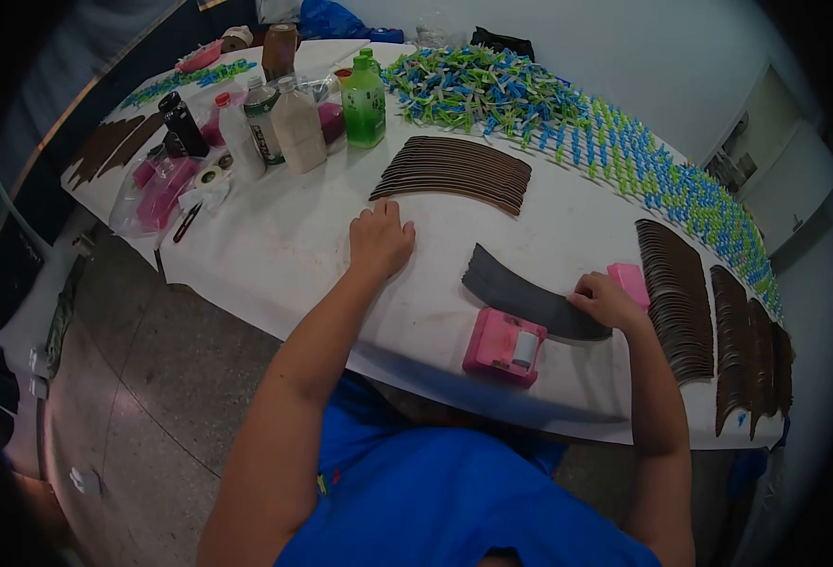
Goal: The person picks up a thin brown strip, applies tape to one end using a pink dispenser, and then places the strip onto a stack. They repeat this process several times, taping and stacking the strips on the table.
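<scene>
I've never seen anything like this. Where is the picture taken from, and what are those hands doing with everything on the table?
No machine here: these are a person's bare hands, seen from a camera worn on the head. The left hand rests by a row of thin, curved brown strips. The right hand has its fingers on a broad, curved dark grey strip; whether it grips is unclear. A pink box-shaped object sits nearby. Farther back on the white-covered table are a green bottle and a blue-and-green heap of small pieces.
</scene>
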Demonstrator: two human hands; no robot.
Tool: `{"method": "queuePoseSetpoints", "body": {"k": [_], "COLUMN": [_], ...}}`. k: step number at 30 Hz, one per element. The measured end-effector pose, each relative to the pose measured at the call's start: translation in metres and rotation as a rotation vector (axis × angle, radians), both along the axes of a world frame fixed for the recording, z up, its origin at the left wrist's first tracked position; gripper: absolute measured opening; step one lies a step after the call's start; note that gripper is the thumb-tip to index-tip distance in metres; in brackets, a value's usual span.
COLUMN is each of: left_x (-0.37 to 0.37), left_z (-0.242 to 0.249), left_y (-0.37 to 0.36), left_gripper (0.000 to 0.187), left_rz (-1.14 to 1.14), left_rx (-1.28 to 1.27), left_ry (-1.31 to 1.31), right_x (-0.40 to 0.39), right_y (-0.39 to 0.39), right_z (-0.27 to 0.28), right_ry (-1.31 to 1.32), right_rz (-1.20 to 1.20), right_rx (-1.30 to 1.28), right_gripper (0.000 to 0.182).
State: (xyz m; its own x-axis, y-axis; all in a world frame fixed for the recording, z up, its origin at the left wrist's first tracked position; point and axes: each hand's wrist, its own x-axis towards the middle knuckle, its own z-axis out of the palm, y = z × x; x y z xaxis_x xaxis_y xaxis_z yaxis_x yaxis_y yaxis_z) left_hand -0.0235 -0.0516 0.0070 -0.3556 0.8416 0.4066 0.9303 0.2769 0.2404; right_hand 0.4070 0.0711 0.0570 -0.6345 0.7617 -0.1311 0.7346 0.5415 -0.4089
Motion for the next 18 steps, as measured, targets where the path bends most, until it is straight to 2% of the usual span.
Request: {"method": "queuePoseSetpoints", "body": {"k": [2,4,8,10,11,13,14,16,17,18], "left_x": [-0.003,-0.005,0.003,0.022,0.034,0.068,0.090,0.130,0.138,0.144], "left_z": [-0.004,-0.007,-0.006,0.005,0.011,0.032,0.049,0.083,0.090,0.095], "left_y": [0.000,-0.001,-0.007,-0.014,-0.015,-0.019,-0.022,-0.031,-0.036,-0.039], "left_gripper": [0.036,0.023,0.014,0.010,0.010,0.008,0.008,0.009,0.009,0.007], "left_rz": [-0.009,-0.071,-0.155,-0.294,-0.303,-0.503,-0.509,-0.757,-0.766,-0.833], "left_rx": [0.043,0.164,0.233,0.300,0.298,0.423,0.418,0.623,0.619,0.440], "left_ry": [0.005,0.015,0.035,-0.028,-0.030,-0.038,-0.042,-0.013,-0.019,-0.008], "right_x": [0.003,0.004,0.001,0.000,-0.003,-0.017,-0.027,-0.045,-0.052,-0.057], "right_y": [0.006,0.007,0.004,-0.006,-0.013,-0.036,-0.049,-0.076,-0.087,-0.098], "right_z": [-0.002,-0.001,0.004,0.009,0.012,0.027,0.037,0.058,0.063,0.066], "right_ry": [-0.017,-0.021,-0.034,0.009,0.007,0.153,0.151,0.285,0.282,0.332], "right_rz": [0.062,0.117,0.096,0.216,0.207,0.250,0.243,0.313,0.303,0.294], "right_rx": [-0.020,-0.034,-0.052,0.211,0.209,0.462,0.457,0.494,0.490,0.505], "right_gripper": [0.028,0.026,0.022,0.016,0.016,0.012,0.012,0.012,0.012,0.012]}}
